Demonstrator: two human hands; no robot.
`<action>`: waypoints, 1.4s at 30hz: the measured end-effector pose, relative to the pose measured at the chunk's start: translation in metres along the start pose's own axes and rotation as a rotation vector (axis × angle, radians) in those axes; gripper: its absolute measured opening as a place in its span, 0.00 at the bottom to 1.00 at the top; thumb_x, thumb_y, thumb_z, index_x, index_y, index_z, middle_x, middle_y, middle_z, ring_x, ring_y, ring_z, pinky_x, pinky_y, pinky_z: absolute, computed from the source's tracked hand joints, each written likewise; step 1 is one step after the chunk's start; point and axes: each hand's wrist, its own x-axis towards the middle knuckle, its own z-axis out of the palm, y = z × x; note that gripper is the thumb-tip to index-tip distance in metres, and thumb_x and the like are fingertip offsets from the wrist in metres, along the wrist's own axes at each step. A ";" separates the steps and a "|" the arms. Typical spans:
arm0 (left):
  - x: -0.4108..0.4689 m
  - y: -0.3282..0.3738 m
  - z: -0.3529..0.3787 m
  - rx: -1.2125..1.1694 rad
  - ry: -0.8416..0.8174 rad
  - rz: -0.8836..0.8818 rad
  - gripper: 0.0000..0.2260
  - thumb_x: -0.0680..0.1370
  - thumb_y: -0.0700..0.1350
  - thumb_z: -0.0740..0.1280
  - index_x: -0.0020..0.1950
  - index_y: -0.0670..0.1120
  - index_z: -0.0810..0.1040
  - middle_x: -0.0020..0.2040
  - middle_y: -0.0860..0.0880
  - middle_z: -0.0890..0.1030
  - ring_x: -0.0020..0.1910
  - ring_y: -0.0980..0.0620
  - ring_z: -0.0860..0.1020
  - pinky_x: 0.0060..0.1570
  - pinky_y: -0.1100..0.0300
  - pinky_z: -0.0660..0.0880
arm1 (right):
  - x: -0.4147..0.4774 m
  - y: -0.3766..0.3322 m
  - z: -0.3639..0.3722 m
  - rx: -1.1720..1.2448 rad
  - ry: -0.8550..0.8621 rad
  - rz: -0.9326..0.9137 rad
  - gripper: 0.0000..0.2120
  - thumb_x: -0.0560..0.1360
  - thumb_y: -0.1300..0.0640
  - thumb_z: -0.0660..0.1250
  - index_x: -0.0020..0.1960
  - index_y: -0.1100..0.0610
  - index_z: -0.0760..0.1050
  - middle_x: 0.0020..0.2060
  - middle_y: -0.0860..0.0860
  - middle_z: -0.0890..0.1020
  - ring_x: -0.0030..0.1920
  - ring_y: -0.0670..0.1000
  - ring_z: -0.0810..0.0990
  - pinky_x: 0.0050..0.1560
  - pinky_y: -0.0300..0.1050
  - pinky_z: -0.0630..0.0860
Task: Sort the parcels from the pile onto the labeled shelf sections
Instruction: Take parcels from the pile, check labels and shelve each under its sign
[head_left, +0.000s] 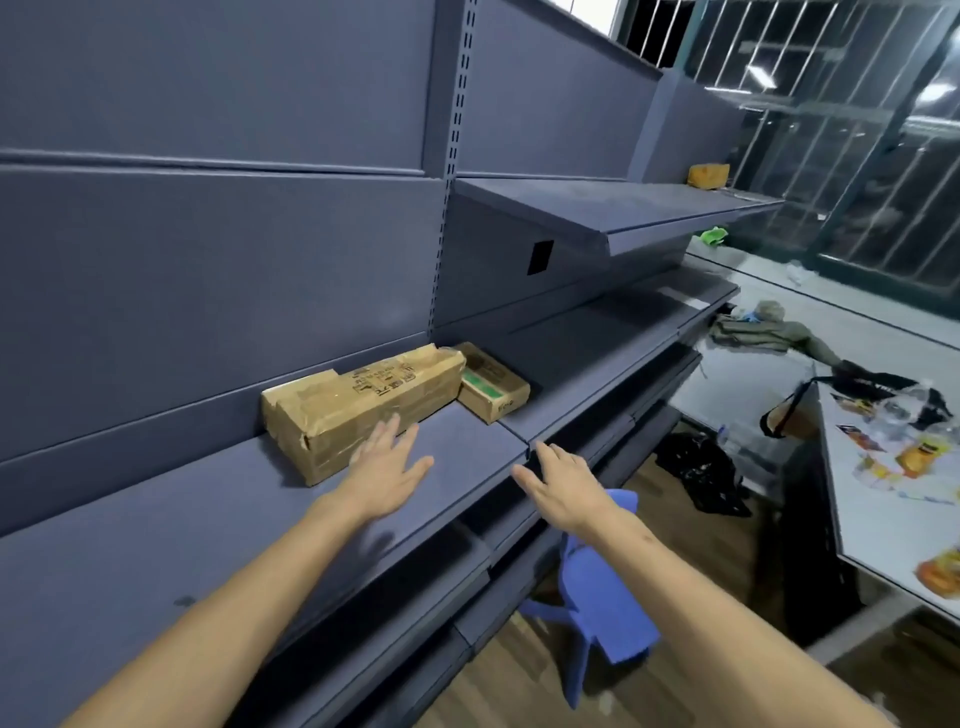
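Head: crumpled, taped cardboard parcel (358, 408)

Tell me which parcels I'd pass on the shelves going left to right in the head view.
long taped cardboard parcel → small cardboard box with a green label, beside its right end → yellow-brown parcel on the upper shelf, far right.

Shelf (457, 447): matt grey painted metal. Long parcel (358, 405): creased, taped brown cardboard. Stool (608, 587): smooth blue plastic. Floor (519, 691): wood.

1 head camera, forward-down, near shelf (156, 530)
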 end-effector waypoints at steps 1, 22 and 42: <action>0.006 -0.007 -0.003 -0.015 0.024 -0.024 0.28 0.82 0.58 0.51 0.79 0.50 0.49 0.79 0.47 0.43 0.78 0.47 0.43 0.75 0.50 0.46 | 0.015 -0.003 -0.002 0.012 -0.012 -0.009 0.33 0.81 0.39 0.50 0.78 0.58 0.52 0.76 0.56 0.60 0.75 0.60 0.57 0.73 0.55 0.58; 0.063 -0.091 -0.023 -0.546 0.255 -0.621 0.29 0.82 0.55 0.53 0.78 0.51 0.44 0.78 0.50 0.52 0.77 0.51 0.48 0.74 0.56 0.48 | 0.310 -0.079 0.004 0.399 -0.125 -0.133 0.33 0.78 0.43 0.62 0.77 0.55 0.56 0.75 0.58 0.61 0.73 0.61 0.62 0.71 0.57 0.61; 0.019 -0.041 -0.028 -0.629 0.594 -0.672 0.21 0.80 0.51 0.62 0.72 0.59 0.63 0.58 0.48 0.65 0.53 0.60 0.71 0.53 0.71 0.63 | 0.253 -0.032 -0.023 0.688 -0.124 -0.396 0.43 0.70 0.58 0.74 0.76 0.40 0.56 0.59 0.53 0.68 0.52 0.45 0.71 0.58 0.41 0.65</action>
